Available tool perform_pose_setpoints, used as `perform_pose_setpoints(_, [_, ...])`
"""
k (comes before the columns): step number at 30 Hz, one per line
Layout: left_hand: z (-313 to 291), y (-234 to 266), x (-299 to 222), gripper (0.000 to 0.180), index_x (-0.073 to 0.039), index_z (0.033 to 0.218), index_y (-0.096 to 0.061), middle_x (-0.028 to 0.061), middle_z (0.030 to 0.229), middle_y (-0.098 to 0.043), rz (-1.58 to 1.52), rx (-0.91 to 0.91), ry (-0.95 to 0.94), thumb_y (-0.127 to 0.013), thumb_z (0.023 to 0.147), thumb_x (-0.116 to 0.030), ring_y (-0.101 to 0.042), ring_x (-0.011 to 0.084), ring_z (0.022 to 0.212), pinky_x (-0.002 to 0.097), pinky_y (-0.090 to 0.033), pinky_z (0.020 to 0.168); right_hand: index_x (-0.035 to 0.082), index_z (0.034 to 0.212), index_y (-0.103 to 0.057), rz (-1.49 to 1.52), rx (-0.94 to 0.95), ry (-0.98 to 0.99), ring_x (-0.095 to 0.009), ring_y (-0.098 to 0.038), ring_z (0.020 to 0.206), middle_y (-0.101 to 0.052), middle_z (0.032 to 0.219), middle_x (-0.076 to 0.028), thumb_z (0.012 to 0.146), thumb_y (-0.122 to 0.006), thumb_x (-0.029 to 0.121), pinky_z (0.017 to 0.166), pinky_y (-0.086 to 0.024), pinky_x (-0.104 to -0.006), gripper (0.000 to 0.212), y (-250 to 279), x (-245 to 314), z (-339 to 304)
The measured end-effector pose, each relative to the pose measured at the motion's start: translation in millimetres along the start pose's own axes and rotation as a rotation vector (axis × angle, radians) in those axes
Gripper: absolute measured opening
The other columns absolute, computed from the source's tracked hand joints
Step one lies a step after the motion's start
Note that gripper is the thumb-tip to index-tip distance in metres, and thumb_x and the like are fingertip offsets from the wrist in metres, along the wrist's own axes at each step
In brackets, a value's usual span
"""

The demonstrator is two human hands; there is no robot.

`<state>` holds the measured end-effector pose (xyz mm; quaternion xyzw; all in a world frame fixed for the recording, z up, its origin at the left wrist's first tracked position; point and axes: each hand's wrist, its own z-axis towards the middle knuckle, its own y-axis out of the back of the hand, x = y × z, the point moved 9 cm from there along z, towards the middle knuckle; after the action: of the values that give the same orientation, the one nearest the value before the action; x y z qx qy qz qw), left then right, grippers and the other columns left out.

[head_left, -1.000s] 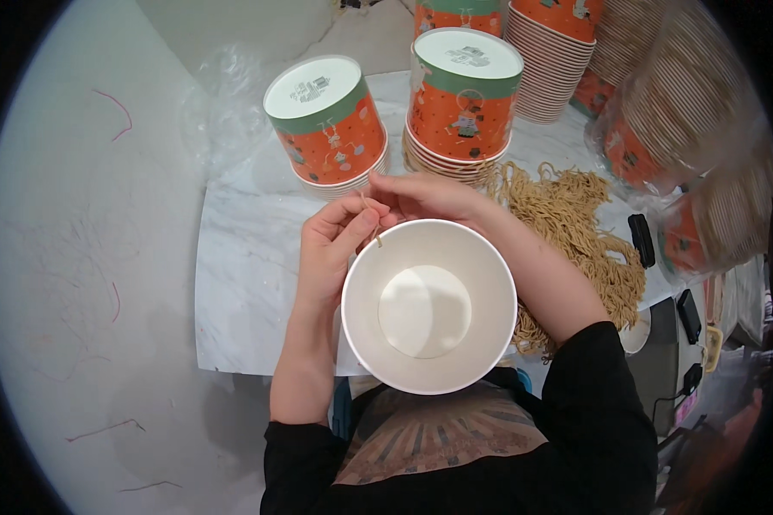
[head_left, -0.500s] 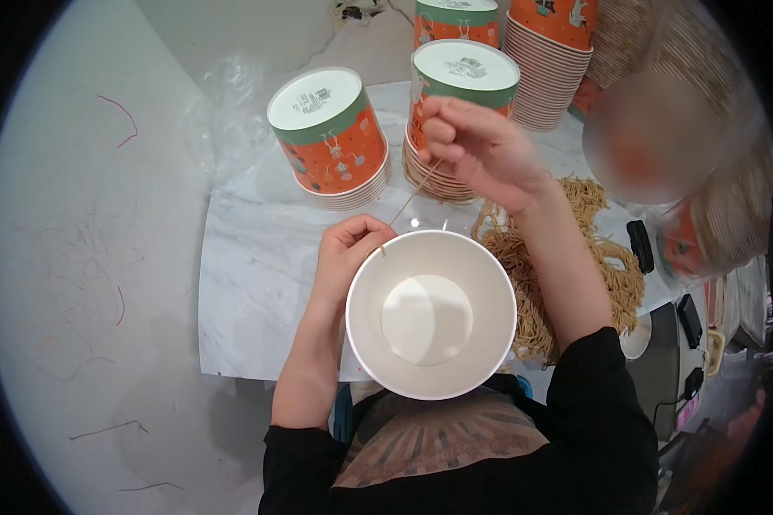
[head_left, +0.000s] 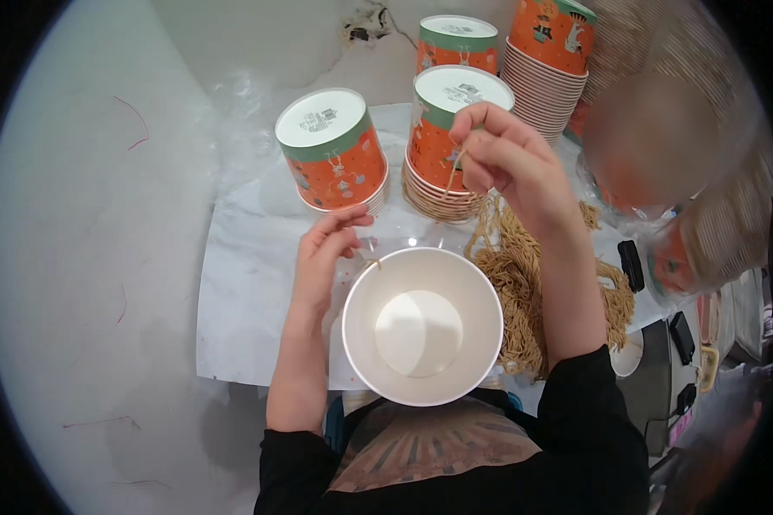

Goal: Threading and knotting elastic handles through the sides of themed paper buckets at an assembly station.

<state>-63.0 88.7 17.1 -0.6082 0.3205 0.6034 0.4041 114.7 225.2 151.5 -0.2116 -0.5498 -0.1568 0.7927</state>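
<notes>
A white paper bucket [head_left: 483, 335] stands mouth up at the table's front edge, close against me. A short bit of brown cord shows at its upper left rim. Left of that rim, my left hand [head_left: 325, 253] is open and apart from the bucket, fingers stretched toward the right. My right hand [head_left: 517, 167] is raised beyond the bucket, thumb and fingers pinched on a thin brown cord [head_left: 452, 176] that hangs down. Below my right forearm spreads a tangled pile of brown cords [head_left: 511, 287].
Upside-down orange and green paper buckets [head_left: 339, 176] stand in stacks at the back, one more stack [head_left: 447, 142] behind my right hand. Plastic-wrapped bucket stacks [head_left: 709, 206] line the right. A black object [head_left: 630, 264] lies beside the cords. A wall [head_left: 86, 257] rises at left.
My left hand has let go at the bucket's rim and moved left, its fingers opening. My right hand has shifted slightly right; the cord, stretched toward the rim before, now hangs from it.
</notes>
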Motion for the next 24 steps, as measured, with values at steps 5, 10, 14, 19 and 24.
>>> perform_pose_setpoints(5, [-19,-33,-70,0.038,0.001,0.129,-0.064,0.0088,0.122,-0.070,0.031,0.181,-0.202,-0.064,0.091,-0.004,-0.056,0.0026,0.082,0.0211,-0.047,0.077,0.001,0.109,-0.055,-0.154,0.101,0.067,-0.004,-0.044,0.067,-0.049,0.072,0.005,0.095,-0.049,0.003,0.061,-0.037,-0.0225,0.015,-33,6,-16])
perform_pose_setpoints(10, [-46,-64,-96,0.018,0.003,0.107,-0.072,0.0072,0.094,-0.075,0.181,0.153,-0.153,-0.072,0.090,-0.002,-0.066,0.0058,0.079,0.0211,-0.051,0.071,0.000,0.110,-0.055,-0.271,0.129,0.089,-0.004,-0.047,0.069,-0.051,0.072,0.003,0.093,-0.053,0.004,0.062,-0.038,-0.0227,0.018,-53,8,-26])
perform_pose_setpoints(14, [-55,-61,-97,0.012,0.003,0.102,-0.072,0.0074,0.092,-0.075,0.224,0.098,-0.179,-0.070,0.091,-0.001,-0.068,0.0082,0.079,0.0219,-0.052,0.071,0.002,0.103,-0.061,-0.455,0.148,0.180,-0.007,-0.051,0.065,-0.054,0.069,-0.001,0.090,-0.062,0.008,0.060,-0.042,-0.0250,0.013,-53,21,-30])
perform_pose_setpoints(19, [-70,-52,-114,0.007,0.004,0.098,-0.070,0.0066,0.087,-0.071,0.384,-0.072,-0.350,-0.066,0.093,0.000,-0.066,0.0094,0.077,0.0222,-0.051,0.070,0.003,0.092,-0.071,-0.695,0.215,0.315,-0.020,-0.063,0.065,-0.066,0.075,-0.009,0.084,-0.072,0.014,0.059,-0.049,-0.0316,0.013,-69,29,-36])
perform_pose_setpoints(24, [-87,-69,-116,0.009,0.002,0.098,-0.068,0.0070,0.088,-0.070,0.559,-0.025,-0.342,-0.069,0.091,-0.002,-0.066,0.0114,0.078,0.0240,-0.050,0.069,0.004,0.086,-0.073,-0.747,0.218,0.265,-0.024,-0.068,0.068,-0.069,0.075,-0.010,0.081,-0.073,0.016,0.062,-0.052,-0.0334,0.012,-61,28,-39])
